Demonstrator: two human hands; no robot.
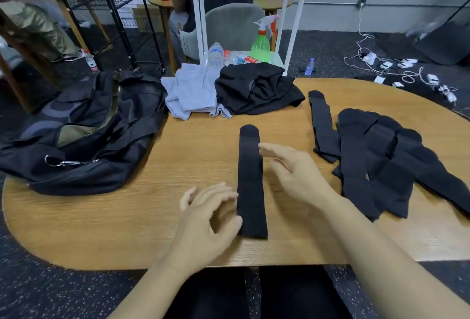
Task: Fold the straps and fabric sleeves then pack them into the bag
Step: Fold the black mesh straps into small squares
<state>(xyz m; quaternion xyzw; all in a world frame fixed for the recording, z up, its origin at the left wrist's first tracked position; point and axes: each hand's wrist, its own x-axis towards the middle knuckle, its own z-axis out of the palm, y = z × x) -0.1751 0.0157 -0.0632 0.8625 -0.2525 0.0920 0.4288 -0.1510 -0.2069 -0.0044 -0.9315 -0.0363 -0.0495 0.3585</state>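
Observation:
One long black strap lies flat and straight on the wooden table, running away from me. My left hand hovers at the strap's near left edge, fingers loosely spread, holding nothing. My right hand is over the table just right of the strap's middle, fingers extended, also holding nothing. A pile of several more black straps and sleeves lies at the right. The open black duffel bag sits at the table's left end.
Folded grey cloth and a black garment lie at the table's far side. Behind stands a white cart with water bottles and a green spray bottle. Cables and chargers litter the floor at right.

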